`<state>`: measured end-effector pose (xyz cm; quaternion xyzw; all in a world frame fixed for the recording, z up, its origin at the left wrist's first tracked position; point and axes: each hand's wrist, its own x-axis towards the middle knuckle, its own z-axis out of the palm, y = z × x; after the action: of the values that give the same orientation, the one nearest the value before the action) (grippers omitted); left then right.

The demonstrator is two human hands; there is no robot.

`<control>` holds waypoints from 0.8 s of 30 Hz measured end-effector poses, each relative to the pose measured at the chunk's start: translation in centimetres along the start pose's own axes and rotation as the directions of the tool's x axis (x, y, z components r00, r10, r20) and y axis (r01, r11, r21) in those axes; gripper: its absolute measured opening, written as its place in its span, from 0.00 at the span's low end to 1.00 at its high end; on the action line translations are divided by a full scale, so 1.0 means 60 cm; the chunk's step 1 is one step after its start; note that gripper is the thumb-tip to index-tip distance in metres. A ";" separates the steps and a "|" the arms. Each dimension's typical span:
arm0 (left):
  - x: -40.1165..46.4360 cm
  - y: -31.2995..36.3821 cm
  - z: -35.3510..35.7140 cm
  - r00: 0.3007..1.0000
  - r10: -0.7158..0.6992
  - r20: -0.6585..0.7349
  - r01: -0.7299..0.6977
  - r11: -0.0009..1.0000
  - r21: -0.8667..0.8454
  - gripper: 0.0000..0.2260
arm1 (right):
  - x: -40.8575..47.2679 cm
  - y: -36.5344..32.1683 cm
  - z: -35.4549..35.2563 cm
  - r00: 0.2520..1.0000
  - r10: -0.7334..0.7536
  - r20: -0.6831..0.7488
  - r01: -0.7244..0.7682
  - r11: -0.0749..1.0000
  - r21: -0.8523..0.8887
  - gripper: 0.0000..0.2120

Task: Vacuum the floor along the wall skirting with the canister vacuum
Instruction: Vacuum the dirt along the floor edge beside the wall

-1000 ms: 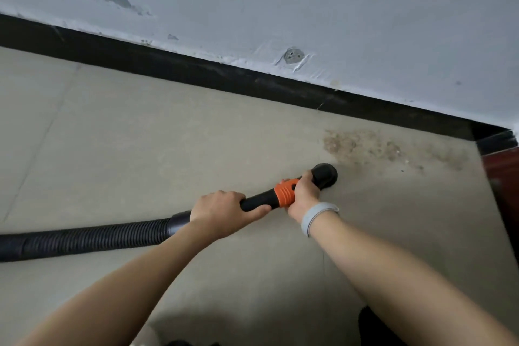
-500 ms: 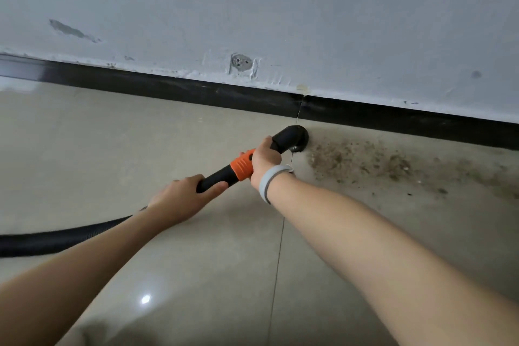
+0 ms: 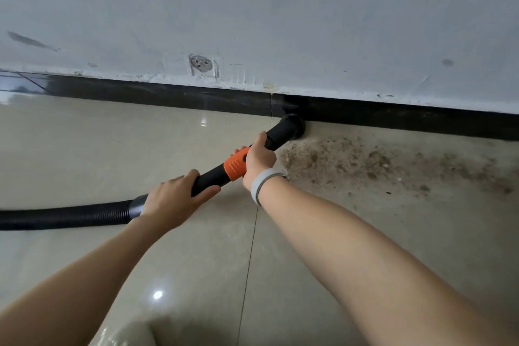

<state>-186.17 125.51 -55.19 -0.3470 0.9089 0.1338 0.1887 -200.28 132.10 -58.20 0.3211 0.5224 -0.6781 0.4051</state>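
Dirt lies in a brown, gritty patch on the floor just right of the right hand, running along the foot of the black skirting. Both hands are wrapped around the vacuum's black wand: the left hand grips it where the ribbed hose joins, and the right hand grips just ahead of the orange collar, thumb laid along the tube. The nozzle, beyond the right hand, sits low against the skirting at the near edge of the patch. The canister itself is out of sight. From here, the likely trouble is sweeping right too quickly or with the nozzle lifted, which would scatter grit rather than draw it in. Pressing the hard rim along the skirting could scuff it, and a hose pulled taut behind the left hand could jerk the wand off its line.
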 end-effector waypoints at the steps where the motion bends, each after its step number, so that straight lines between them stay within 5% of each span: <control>1: 0.002 0.006 0.008 0.999 0.031 -0.012 -0.030 1.000 0.003 0.20 | 0.003 -0.004 -0.010 1.000 -0.001 -0.006 0.001 1.000 -0.012 0.19; 18: 0.032 0.132 0.026 0.950 0.306 0.057 -0.308 0.951 0.022 0.22 | 0.007 -0.090 -0.146 0.979 -0.111 -0.168 0.098 0.992 -0.083 0.25; 24: 0.024 0.210 0.029 0.928 0.369 0.050 -0.370 0.929 0.015 0.21 | -0.011 -0.141 -0.207 0.980 -0.134 -0.146 0.145 0.987 0.068 0.22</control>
<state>-195.32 134.41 -55.95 -0.1645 0.9548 0.1641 0.1855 -207.31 145.34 -56.91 0.3463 0.5441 -0.7003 0.3060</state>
